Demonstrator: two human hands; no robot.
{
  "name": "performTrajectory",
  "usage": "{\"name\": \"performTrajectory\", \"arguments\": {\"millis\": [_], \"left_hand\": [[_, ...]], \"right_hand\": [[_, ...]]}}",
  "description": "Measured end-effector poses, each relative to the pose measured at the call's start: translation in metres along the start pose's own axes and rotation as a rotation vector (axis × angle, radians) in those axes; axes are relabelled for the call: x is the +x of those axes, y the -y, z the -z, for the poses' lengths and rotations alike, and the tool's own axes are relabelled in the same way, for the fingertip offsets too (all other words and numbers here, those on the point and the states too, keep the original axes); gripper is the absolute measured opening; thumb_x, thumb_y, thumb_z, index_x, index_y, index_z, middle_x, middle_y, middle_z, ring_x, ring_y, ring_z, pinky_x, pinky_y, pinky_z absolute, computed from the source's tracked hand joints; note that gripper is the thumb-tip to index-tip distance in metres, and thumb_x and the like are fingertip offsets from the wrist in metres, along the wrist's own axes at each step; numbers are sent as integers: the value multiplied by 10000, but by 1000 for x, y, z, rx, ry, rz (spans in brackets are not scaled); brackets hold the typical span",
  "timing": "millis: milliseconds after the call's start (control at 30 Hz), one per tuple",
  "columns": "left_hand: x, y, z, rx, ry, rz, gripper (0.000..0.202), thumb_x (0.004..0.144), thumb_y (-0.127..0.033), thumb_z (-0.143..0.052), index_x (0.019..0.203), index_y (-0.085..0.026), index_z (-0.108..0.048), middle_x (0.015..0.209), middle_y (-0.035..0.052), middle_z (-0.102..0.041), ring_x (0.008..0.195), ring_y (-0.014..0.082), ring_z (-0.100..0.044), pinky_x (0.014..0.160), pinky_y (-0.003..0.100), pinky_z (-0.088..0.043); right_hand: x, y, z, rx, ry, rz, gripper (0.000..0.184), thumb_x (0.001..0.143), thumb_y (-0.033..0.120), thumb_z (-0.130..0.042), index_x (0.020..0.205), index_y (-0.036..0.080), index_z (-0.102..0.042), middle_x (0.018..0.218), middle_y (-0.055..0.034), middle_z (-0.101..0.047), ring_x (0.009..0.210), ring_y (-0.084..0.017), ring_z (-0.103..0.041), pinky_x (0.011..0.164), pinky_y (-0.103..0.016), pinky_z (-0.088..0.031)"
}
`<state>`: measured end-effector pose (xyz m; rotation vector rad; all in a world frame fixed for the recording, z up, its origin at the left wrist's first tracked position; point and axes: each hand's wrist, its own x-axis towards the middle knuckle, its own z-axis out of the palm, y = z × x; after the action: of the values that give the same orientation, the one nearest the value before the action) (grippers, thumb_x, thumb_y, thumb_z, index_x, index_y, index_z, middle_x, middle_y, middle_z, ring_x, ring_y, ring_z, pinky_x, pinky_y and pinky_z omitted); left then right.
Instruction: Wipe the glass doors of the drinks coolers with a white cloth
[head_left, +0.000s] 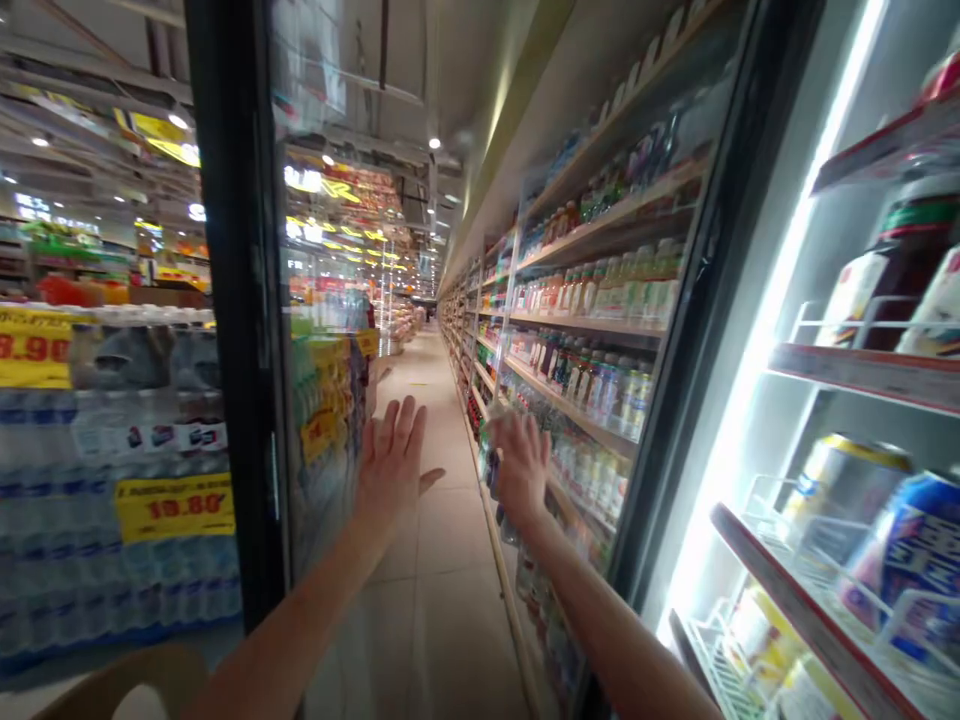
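Observation:
Both my arms reach forward toward a large black-framed glass door [420, 620], which reflects the store and lets shelves show through it. My left hand [392, 455] is held up with the palm turned to the glass and the thumb sticking out; it holds nothing. Slightly blurred, my right hand [519, 462] has its fingers apart at the same height, also with nothing in it. Whether either palm touches the glass I cannot tell. The door's black frame [229, 330] stands left of my hands, and another black edge [675, 330] runs along their right.
A lit cooler with wire-fronted shelves [862, 375] at right holds dark bottles [877, 265] and large cans [919, 560]. Stacked bottled water [112, 560] with yellow price signs [176, 507] stands at left. Beyond the glass appear bottle-lined shelves [592, 330] and a tiled aisle [427, 400].

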<state>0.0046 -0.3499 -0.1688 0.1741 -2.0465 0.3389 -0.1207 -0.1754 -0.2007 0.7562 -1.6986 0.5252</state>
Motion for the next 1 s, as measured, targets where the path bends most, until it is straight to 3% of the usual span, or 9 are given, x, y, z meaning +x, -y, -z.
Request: {"name": "performTrajectory", "arguments": {"millis": [100, 267, 333, 400, 500, 567, 700, 800, 1000], "left_hand": [[1, 1, -1, 4, -9, -6, 763, 843, -470, -499, 1439, -100, -199, 1509, 138, -198, 1409, 298, -130, 1129, 509, -138], [3, -2, 0, 26, 10, -1, 750, 839, -423, -519, 1435, -91, -209, 1509, 157, -183, 1408, 310, -125, 1114, 525, -176], [3, -2, -1, 23, 2, -1, 744, 840, -406, -521, 1435, -86, -208, 1508, 159, -187, 1407, 316, -123, 1109, 533, -183], [3, -2, -3, 13, -5, -2, 745, 839, -392, -523, 1436, -84, -202, 1505, 161, -201, 1407, 318, -121, 1107, 539, -186], [4, -1, -4, -4, -16, 0, 771, 828, -384, -544, 1438, -79, -186, 1500, 168, -220, 1408, 317, -118, 1111, 542, -174], [4, -1, -3, -11, -22, -4, 793, 816, -385, -564, 1439, -80, -181, 1499, 169, -222, 1408, 316, -115, 1114, 543, -165], [5, -3, -1, -7, -1, 1, 809, 798, -374, -594, 1437, -81, -193, 1502, 172, -211, 1407, 319, -117, 1114, 541, -169], [5, -5, -1, 1, 9, 11, 791, 792, -350, -603, 1427, -68, -226, 1498, 181, -216, 1404, 331, -124, 1107, 549, -178], [6, -1, 2, -28, 2, 7, 773, 784, -362, -609, 1418, -82, -267, 1487, 178, -260, 1395, 334, -170, 1108, 541, -183]], "right_hand": [[-13, 5, -5, 5, 87, 225, 539, 830, 82, -388, 1314, 304, -470, 1374, -20, -494, 1383, -183, -256, 1149, -471, -111], [10, -79, 19, -97, -186, -416, 501, 868, 163, -316, 1357, 164, -426, 1426, -166, -394, 1368, -291, -280, 1063, -584, -242], [20, -83, 22, -92, -263, -537, 519, 869, 172, -301, 1379, 119, -386, 1444, -203, -348, 1373, -313, -261, 1042, -592, -272], [18, -60, 16, -74, -214, -382, 522, 865, 148, -310, 1381, 134, -387, 1437, -181, -370, 1391, -294, -220, 1064, -562, -261], [3, -18, 5, -38, -9, 97, 529, 847, 100, -350, 1349, 248, -437, 1394, -67, -460, 1403, -214, -203, 1125, -484, -190], [-4, -16, 5, -41, 61, 249, 526, 838, 89, -369, 1312, 291, -474, 1371, -25, -489, 1390, -185, -237, 1138, -457, -165], [11, -62, 18, -111, -153, -213, 506, 853, 137, -335, 1346, 188, -438, 1420, -134, -408, 1374, -262, -268, 1078, -543, -243], [25, -60, 16, -92, -230, -424, 536, 861, 155, -298, 1393, 141, -366, 1465, -168, -323, 1390, -295, -216, 1052, -563, -273], [7, 5, -1, -47, 80, 210, 551, 825, 79, -375, 1332, 279, -454, 1393, -31, -469, 1392, -190, -231, 1144, -459, -132]]}}
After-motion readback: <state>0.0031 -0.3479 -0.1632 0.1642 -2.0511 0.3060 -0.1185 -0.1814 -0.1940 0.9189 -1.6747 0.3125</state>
